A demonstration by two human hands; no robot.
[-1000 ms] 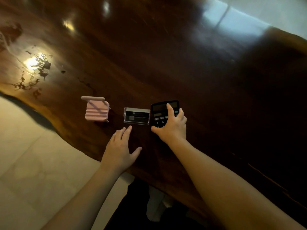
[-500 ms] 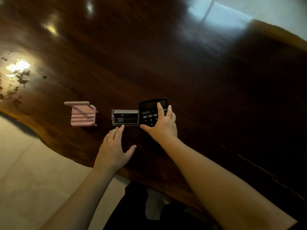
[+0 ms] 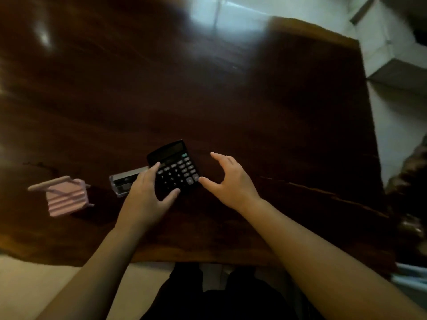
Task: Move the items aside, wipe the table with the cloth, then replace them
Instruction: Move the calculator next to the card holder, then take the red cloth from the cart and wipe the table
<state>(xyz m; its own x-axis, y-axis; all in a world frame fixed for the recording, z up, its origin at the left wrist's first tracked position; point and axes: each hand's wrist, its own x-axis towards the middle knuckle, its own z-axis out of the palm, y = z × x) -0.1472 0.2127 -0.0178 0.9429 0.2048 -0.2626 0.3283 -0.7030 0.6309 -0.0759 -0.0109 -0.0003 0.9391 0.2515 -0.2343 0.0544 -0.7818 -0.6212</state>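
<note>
A black calculator [image 3: 178, 167] lies on the dark glossy wooden table [image 3: 231, 100], near its front edge. My left hand [image 3: 145, 197] grips the calculator's left lower corner, with fingers along its left side and the thumb under its bottom edge. Just to the calculator's right, my right hand [image 3: 231, 183] hovers open, its thumb tip close to the lower right corner. A clear card holder [image 3: 122, 181] sits directly left of the calculator, partly hidden by my left hand. Further left stands a pink ribbed stand [image 3: 65, 197]. No cloth is in view.
The table's front edge runs below my forearms, with pale floor [image 3: 27, 292] beyond it. The table's right edge lies at the far right, beside a dark blurred object [image 3: 406, 181]. A pale box [image 3: 397, 54] stands at the top right.
My right hand has let go of the calculator and moved off to its right. My left hand has shifted right from beside the card holder onto the calculator. The view has swung right.
</note>
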